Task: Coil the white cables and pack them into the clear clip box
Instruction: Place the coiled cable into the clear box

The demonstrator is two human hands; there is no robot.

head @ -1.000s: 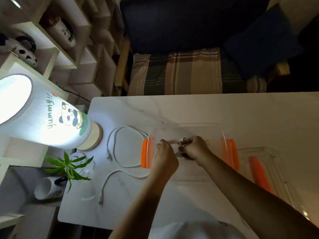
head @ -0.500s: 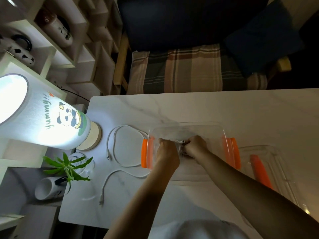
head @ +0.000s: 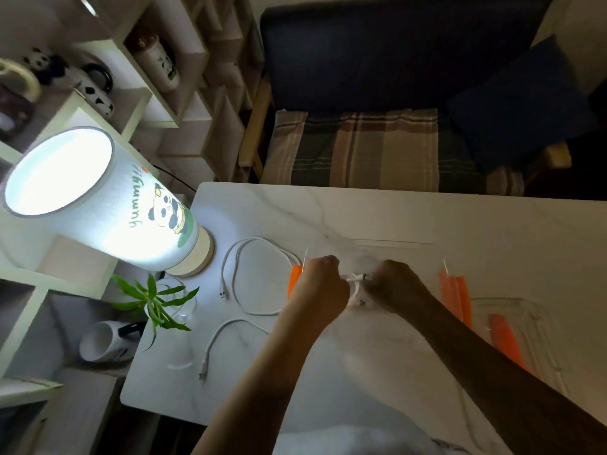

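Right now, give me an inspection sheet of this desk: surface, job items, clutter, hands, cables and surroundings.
Surface: white marble table, lit from the left.
Job's things: clear box with orange clips under the hands; lid to its right.
Clutter: lamp, plant at the left edge.
Hands: left hand and right hand both grip a cable bundle over the box.
Cables: two loose cables, one looped, one nearer, left of the box.
Surroundings: shelves with mugs, plaid-cushioned seat behind.
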